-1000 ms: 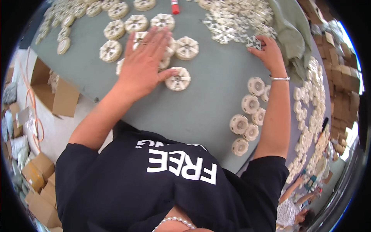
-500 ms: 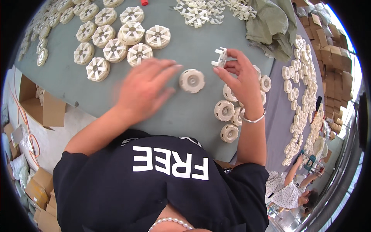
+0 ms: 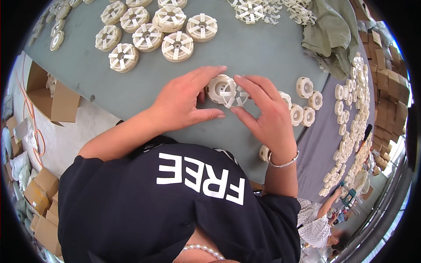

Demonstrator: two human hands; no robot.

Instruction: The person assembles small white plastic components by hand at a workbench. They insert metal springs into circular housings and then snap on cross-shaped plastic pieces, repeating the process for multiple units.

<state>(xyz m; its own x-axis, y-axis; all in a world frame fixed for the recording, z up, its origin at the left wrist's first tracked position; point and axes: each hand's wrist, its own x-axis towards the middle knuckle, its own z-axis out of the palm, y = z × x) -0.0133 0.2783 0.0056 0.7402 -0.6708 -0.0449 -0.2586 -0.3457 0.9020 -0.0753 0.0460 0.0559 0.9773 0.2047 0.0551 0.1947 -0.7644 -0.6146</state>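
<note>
We see the left hand [image 3: 188,98], open and curved around the notched cream disc [image 3: 215,88] on the surface [image 3: 254,52], and the right hand [image 3: 267,103] pinching the pale spoked ring [image 3: 230,100], which overlaps the disc's right side. We judge both pieces light, stiff and probably smooth; the thicker disc is best steadied by its outer wall, the ring by its rim, since its thin spokes might snap.

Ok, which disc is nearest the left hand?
The disc between the left hand and right hand, partly covered by the spoked piece; no other disc lies between them.
</note>
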